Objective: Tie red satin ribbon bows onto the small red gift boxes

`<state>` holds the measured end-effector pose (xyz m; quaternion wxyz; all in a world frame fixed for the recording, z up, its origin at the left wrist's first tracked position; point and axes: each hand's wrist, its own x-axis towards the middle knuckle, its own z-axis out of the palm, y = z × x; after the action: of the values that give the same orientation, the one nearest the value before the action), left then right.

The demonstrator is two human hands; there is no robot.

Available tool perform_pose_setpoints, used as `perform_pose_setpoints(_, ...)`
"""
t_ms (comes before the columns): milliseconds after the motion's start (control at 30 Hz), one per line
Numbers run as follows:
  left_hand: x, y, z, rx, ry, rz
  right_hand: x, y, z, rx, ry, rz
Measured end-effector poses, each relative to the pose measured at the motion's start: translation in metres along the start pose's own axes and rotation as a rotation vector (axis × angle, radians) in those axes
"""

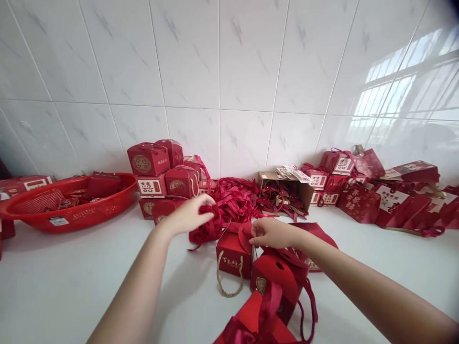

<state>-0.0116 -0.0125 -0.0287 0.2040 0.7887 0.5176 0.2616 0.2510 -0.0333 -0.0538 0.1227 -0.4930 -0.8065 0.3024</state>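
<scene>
My left hand (191, 213) is at the near left side of a heap of dark red ribbon (234, 198). Its thumb and fingers are apart, with ribbon showing behind the gap, and I see nothing held. With its fingers pinched together, my right hand (267, 232) grips the top flap of a small red gift box (231, 255) that has gold lettering. A twisted rope handle (229, 291) hangs down that box's front. Right beside it stands another red box (274, 277) with a gold emblem, and a ribbon-tied red box (254, 317) lies nearest me.
Stacked red boxes (148, 160) stand back left, beside a red plastic basket (89, 217) with packets in it. An open cardboard box (304, 193) of ribbon pieces sits behind. More red boxes (358, 203) line the right, against the tiled wall (245, 71).
</scene>
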Motion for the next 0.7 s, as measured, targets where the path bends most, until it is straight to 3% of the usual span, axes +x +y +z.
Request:
perform_pose_setpoints(67, 0.007, 0.002, 0.021, -0.121, -0.215, 0.025, 0.006, 0.006, 0.001, 0.056, 0.000, -0.015)
perform_pose_setpoints(233, 0.016, -0.001, 0.048, -0.181, -0.335, -0.014, 0.018, 0.025, -0.005, 0.125, 0.044, 0.003)
perform_pose_setpoints(467, 0.014, -0.009, 0.041, -0.228, -0.450, -0.103, 0.012, 0.031, -0.012, -0.012, 0.086, -0.006)
perform_pose_setpoints(700, 0.010, 0.001, 0.029, -0.139, -0.382, -0.127, 0.022, 0.028, -0.019, -0.249, 0.258, -0.175)
